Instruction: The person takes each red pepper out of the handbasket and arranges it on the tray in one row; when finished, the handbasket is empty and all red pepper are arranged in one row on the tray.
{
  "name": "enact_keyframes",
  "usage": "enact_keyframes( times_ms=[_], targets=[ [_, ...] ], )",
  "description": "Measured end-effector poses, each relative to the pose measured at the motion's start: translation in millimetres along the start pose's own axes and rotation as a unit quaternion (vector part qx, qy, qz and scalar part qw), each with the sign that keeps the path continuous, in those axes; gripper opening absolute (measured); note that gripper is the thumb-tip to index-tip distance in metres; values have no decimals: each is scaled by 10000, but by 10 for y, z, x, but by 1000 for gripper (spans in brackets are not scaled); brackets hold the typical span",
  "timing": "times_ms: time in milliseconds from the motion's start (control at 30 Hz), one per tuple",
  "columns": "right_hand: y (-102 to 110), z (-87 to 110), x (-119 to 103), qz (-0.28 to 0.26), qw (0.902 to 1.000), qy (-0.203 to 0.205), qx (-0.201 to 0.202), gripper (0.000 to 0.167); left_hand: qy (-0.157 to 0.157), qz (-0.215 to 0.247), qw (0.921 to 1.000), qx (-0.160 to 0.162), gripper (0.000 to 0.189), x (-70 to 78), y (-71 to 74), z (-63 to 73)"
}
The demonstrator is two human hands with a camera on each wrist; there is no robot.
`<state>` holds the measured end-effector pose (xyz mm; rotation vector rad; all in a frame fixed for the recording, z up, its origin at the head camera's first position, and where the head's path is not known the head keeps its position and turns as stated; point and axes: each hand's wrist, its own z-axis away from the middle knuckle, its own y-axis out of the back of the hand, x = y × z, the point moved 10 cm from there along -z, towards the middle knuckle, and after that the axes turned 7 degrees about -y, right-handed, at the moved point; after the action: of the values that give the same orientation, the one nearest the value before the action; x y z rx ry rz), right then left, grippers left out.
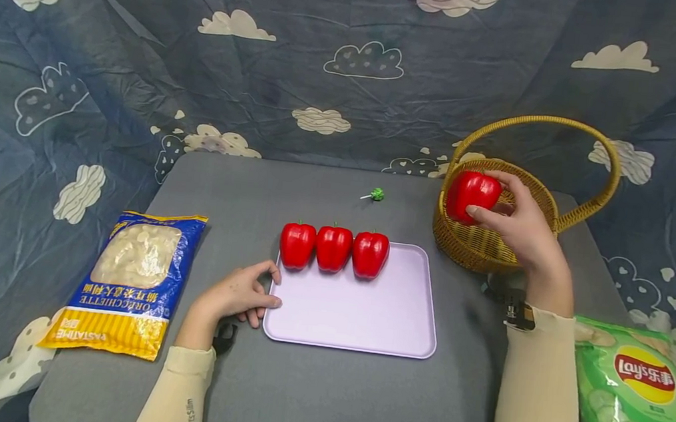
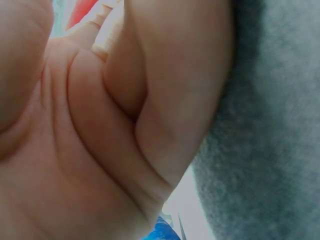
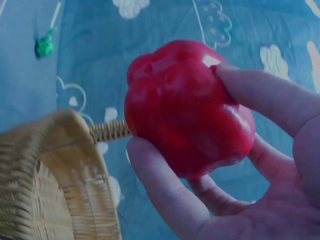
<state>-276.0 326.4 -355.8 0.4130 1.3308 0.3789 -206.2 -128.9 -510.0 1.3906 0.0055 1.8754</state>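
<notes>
In the head view, my right hand (image 1: 520, 223) grips a red bell pepper (image 1: 475, 195) over the opening of a wicker basket (image 1: 480, 247). The right wrist view shows thumb and fingers curled round this glossy pepper (image 3: 185, 110), with the basket (image 3: 57, 175) at its left. My left hand (image 1: 240, 293) holds the left rim of a pale lilac tray (image 1: 358, 320), its fingers partly curled. Three more red bell peppers (image 1: 333, 249) stand in a row along the tray's far edge. In the left wrist view the palm (image 2: 90, 135) hides most of the tray.
A blue and yellow pasta bag (image 1: 129, 280) lies at the left. At the right edge is a green bag of chips (image 1: 635, 398). A small green lollipop (image 1: 377, 194) rests behind the tray. The basket's tall handle (image 1: 539, 119) arches above its opening. Cloud-patterned cloth (image 1: 307, 7) hangs behind the grey table.
</notes>
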Motion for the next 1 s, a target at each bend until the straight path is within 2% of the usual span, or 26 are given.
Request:
enact_keyframes(
  times_ms=[300,567,1000],
  targets=[
    [-406,177,12,15,9984,64,-559,80,-71,-47,10000,-17,37,14,0,1],
    [-835,186,122,247,9933,-66,-1127,77,-112,-33,9999,-50,38,28,-1,1],
    [-1167,135,311,1165,9842,-74,-1331,67,-25,-84,9999,52,36,2,-5,0]
  ],
)
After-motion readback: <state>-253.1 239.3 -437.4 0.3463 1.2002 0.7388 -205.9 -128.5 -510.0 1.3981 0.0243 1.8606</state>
